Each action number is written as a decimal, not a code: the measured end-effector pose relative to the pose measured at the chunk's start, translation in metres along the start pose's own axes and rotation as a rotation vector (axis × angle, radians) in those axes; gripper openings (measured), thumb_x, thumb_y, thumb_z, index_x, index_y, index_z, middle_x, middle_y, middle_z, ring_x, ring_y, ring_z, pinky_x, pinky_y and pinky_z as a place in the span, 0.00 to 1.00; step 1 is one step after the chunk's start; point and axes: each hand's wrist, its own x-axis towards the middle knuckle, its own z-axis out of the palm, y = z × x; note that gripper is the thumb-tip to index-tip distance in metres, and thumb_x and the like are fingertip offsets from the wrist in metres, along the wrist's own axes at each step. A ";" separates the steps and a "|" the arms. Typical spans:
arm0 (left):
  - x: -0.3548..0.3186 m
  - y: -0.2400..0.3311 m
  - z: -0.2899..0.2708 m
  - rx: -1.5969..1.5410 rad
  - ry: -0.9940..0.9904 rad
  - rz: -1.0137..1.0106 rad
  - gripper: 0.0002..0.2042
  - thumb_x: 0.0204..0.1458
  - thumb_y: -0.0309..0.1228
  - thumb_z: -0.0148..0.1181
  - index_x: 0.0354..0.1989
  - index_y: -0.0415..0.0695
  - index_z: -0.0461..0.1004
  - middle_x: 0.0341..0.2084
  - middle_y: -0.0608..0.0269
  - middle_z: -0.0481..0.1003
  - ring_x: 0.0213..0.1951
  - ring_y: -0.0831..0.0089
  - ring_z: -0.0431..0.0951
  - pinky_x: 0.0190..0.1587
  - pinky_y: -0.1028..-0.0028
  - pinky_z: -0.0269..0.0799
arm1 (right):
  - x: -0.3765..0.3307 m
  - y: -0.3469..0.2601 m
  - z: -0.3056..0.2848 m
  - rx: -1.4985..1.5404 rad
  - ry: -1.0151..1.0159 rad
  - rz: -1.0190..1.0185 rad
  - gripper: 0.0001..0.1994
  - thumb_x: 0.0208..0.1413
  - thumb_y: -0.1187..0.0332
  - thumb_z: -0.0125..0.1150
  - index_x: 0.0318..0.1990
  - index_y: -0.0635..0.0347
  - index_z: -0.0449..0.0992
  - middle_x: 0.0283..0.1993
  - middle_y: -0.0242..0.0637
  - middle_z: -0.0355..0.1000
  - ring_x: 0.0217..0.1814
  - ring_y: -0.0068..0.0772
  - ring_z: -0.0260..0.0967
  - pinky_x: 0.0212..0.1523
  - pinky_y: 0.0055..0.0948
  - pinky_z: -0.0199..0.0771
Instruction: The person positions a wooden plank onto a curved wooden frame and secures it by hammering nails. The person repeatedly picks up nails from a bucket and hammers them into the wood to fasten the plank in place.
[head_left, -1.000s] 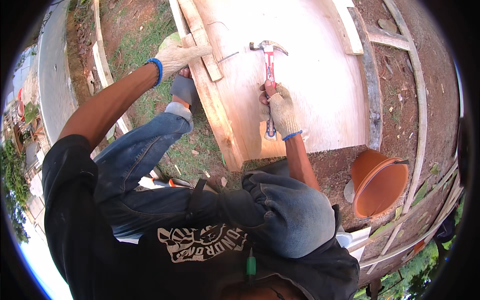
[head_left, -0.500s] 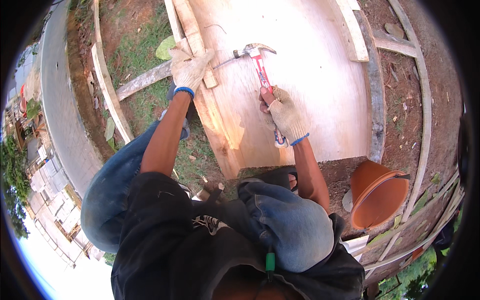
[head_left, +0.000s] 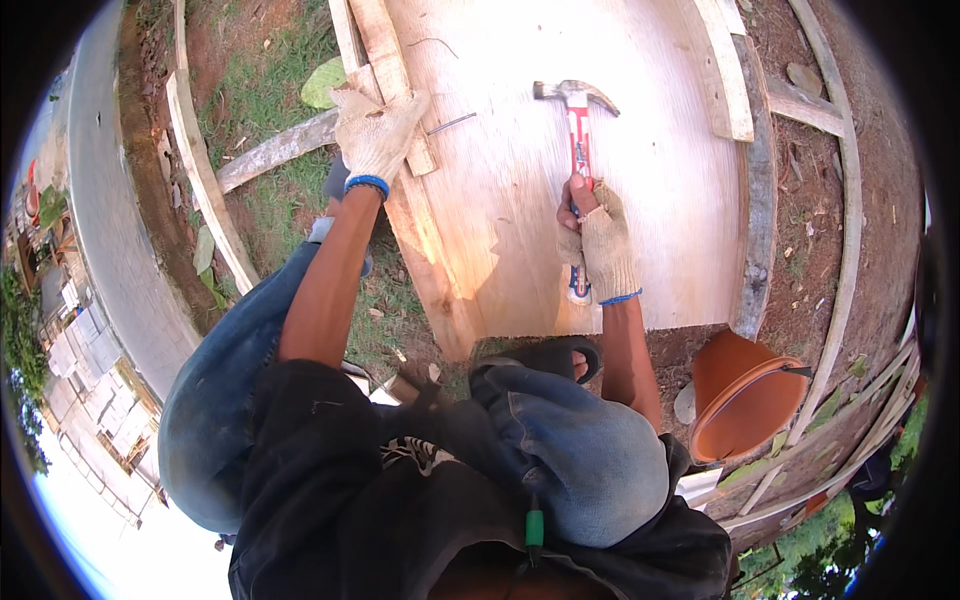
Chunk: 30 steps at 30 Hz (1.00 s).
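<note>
Evidently the left hand (head_left: 375,135) is pressing flat, fingers spread, on the wooden batten (head_left: 395,75), steadying it beside a nail (head_left: 452,123). Farther right, the right hand (head_left: 600,245) is gripping the hammer (head_left: 577,150) low on its handle, head resting on the plywood sheet (head_left: 520,210).

Sunlit outdoor ground: bare dirt (head_left: 800,210), patchy grass (head_left: 265,90), paved path (head_left: 110,230)

Matt pale plywood sheet (head_left: 560,190) w/ rough timber battens (head_left: 395,70) — hammer (head_left: 577,150) steel-headed, gloves knit cloth.
</note>
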 end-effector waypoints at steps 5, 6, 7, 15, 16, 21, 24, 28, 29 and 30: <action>0.009 -0.024 0.016 0.062 0.020 0.022 0.42 0.42 0.56 0.82 0.55 0.31 0.76 0.48 0.45 0.82 0.52 0.54 0.82 0.57 0.60 0.77 | -0.001 0.011 0.025 -0.074 -0.029 0.071 0.18 0.73 0.50 0.59 0.33 0.50 0.70 0.21 0.23 0.60 0.14 0.16 0.52 0.13 0.24 0.49; 0.008 -0.020 0.013 0.046 0.004 0.018 0.43 0.41 0.56 0.82 0.56 0.31 0.75 0.49 0.44 0.82 0.53 0.54 0.82 0.57 0.60 0.77 | -0.001 0.016 0.025 -0.236 -0.217 0.210 0.18 0.73 0.50 0.59 0.33 0.50 0.70 0.21 0.23 0.60 0.14 0.16 0.53 0.14 0.23 0.50; 0.008 -0.018 0.013 0.029 -0.013 0.014 0.44 0.41 0.56 0.82 0.57 0.31 0.75 0.50 0.44 0.82 0.53 0.53 0.82 0.58 0.60 0.77 | -0.001 0.020 0.025 -0.282 -0.228 0.226 0.18 0.73 0.51 0.60 0.33 0.50 0.70 0.21 0.22 0.61 0.14 0.15 0.54 0.14 0.23 0.50; 0.005 -0.035 0.009 -0.039 -0.001 -0.024 0.45 0.41 0.54 0.83 0.59 0.30 0.73 0.51 0.42 0.80 0.52 0.55 0.82 0.57 0.60 0.77 | 0.005 0.005 0.005 0.178 0.124 -0.129 0.20 0.73 0.47 0.57 0.33 0.49 0.67 0.21 0.23 0.60 0.15 0.14 0.50 0.14 0.24 0.50; 0.007 -0.039 0.015 -0.068 -0.029 -0.036 0.45 0.41 0.54 0.83 0.59 0.31 0.73 0.51 0.42 0.80 0.52 0.55 0.82 0.57 0.60 0.77 | 0.004 0.013 0.009 0.118 0.078 -0.067 0.19 0.74 0.49 0.58 0.34 0.51 0.70 0.21 0.22 0.60 0.16 0.15 0.50 0.15 0.24 0.50; 0.008 -0.012 0.009 0.046 -0.082 -0.033 0.42 0.48 0.60 0.76 0.58 0.31 0.78 0.55 0.45 0.80 0.59 0.56 0.79 0.63 0.61 0.71 | -0.007 0.033 0.003 -0.193 -0.134 0.106 0.17 0.72 0.51 0.60 0.36 0.51 0.69 0.23 0.23 0.62 0.16 0.16 0.54 0.14 0.25 0.55; 0.010 -0.041 0.012 0.047 -0.063 -0.017 0.45 0.48 0.60 0.76 0.61 0.30 0.75 0.56 0.45 0.80 0.60 0.56 0.78 0.65 0.62 0.70 | -0.015 0.010 -0.004 0.017 0.082 -0.023 0.18 0.72 0.48 0.60 0.35 0.48 0.69 0.24 0.23 0.62 0.16 0.14 0.54 0.14 0.22 0.55; 0.004 -0.035 0.020 -0.036 0.013 0.010 0.52 0.47 0.62 0.76 0.67 0.26 0.67 0.57 0.43 0.79 0.62 0.57 0.77 0.67 0.64 0.68 | 0.002 -0.009 -0.010 0.082 0.200 -0.148 0.18 0.71 0.47 0.61 0.34 0.47 0.68 0.22 0.23 0.61 0.16 0.14 0.53 0.14 0.21 0.54; 0.008 -0.037 0.018 -0.063 0.007 0.026 0.54 0.45 0.62 0.77 0.67 0.25 0.66 0.56 0.42 0.79 0.60 0.55 0.78 0.65 0.63 0.70 | 0.003 -0.013 -0.010 0.080 0.193 -0.144 0.19 0.71 0.47 0.61 0.34 0.47 0.68 0.22 0.23 0.61 0.16 0.14 0.53 0.14 0.21 0.54; 0.012 -0.035 0.017 -0.091 0.002 0.045 0.55 0.43 0.62 0.78 0.67 0.25 0.65 0.55 0.41 0.79 0.59 0.54 0.79 0.64 0.61 0.72 | 0.004 -0.012 -0.012 0.077 0.155 -0.132 0.19 0.71 0.47 0.61 0.34 0.47 0.68 0.22 0.23 0.61 0.16 0.14 0.53 0.14 0.22 0.53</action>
